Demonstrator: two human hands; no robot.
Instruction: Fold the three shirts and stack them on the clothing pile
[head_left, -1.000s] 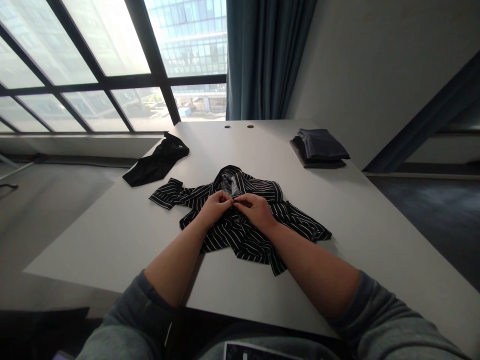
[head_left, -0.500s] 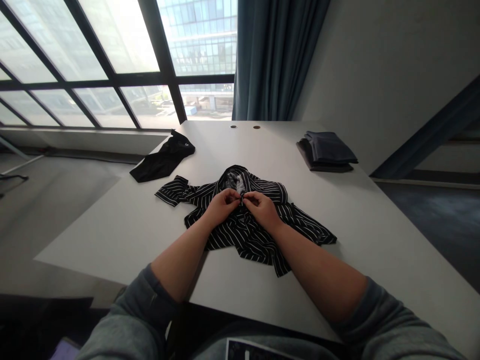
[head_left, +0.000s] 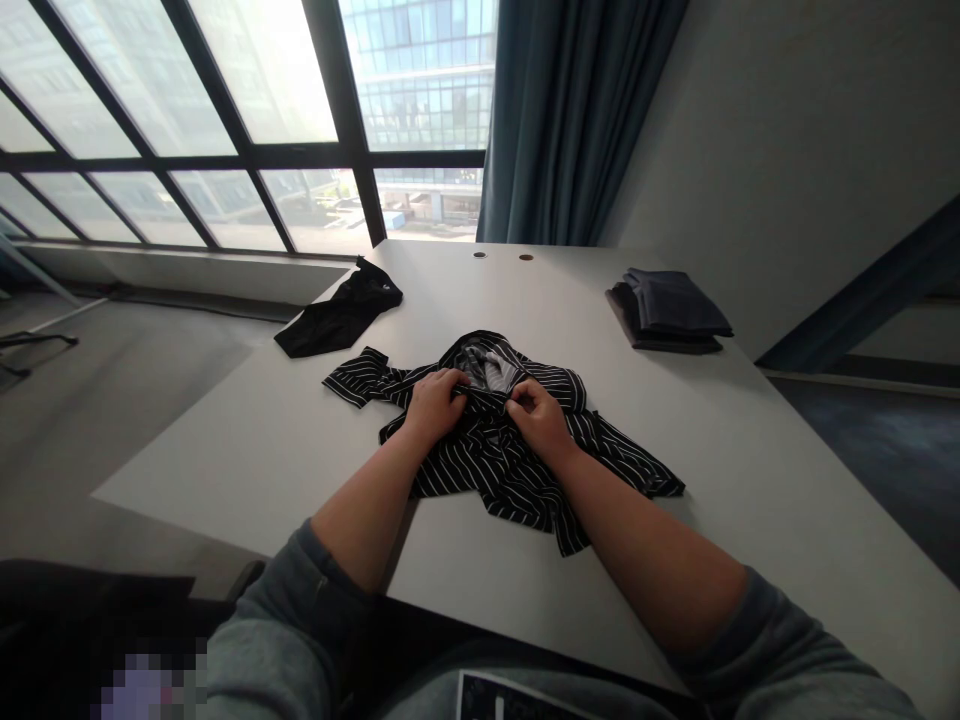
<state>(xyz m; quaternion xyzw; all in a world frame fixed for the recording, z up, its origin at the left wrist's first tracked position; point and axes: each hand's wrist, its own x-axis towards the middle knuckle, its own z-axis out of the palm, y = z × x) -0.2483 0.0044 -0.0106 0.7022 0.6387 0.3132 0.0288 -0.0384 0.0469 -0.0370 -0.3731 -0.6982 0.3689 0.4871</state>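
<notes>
A black shirt with white stripes (head_left: 517, 485) lies crumpled on the white table, its sleeves spread to both sides. Its collar opening faces up at the far side, showing a paler grey inside. My left hand (head_left: 433, 405) is closed on the left part of the collar edge, thumb toward the middle. Opposite it, my right hand (head_left: 538, 415) pinches the right part of that edge between thumb and fingers. A stretch of striped cloth runs between the two hands.
At the table's (head_left: 225, 460) left edge lies a black garment (head_left: 341, 312). Dark folded clothes (head_left: 671, 305) are stacked at the right. Two round cable holes sit near the far edge, before a blue curtain (head_left: 577, 120) and windows.
My hands were together at the middle of the collar and have moved apart, left and right, along its edge. The collar opening now looks wider. The view has shifted slightly left.
</notes>
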